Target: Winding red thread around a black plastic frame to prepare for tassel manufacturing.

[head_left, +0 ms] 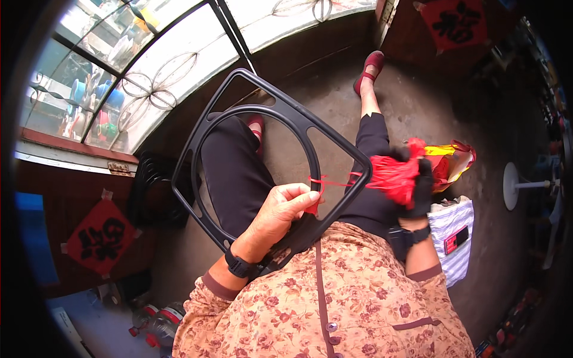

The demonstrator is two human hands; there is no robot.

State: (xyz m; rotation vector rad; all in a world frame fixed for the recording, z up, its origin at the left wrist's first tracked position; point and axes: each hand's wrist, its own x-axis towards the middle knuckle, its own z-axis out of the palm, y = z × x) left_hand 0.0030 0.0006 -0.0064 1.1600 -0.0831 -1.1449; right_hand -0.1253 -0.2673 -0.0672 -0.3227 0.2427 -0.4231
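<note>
A black frame (pixel 331 135) with a round ring inside a squarish rim rests on my lap, tilted across my thighs. My left hand (pixel 279 209) is closed at the ring's near right side, pinching red cord (pixel 313 207) between thumb and fingers. Red strands run from there to the right, across the rim, to a thick bundle of red cord (pixel 394 178). My right hand (pixel 422 188), in a black glove, is closed around that bundle to the right of the frame. The right fingers are partly blurred and hidden by the cord.
A yellow and red bag (pixel 456 164) stands right of my right hand. Nearer lies a striped cloth (pixel 447 262) with a red and black phone-like object (pixel 456 240). A white round-based stand (pixel 511 186) is farther right. Black curved items (pixel 156 188) and plastic bottles (pixel 162 328) are at left.
</note>
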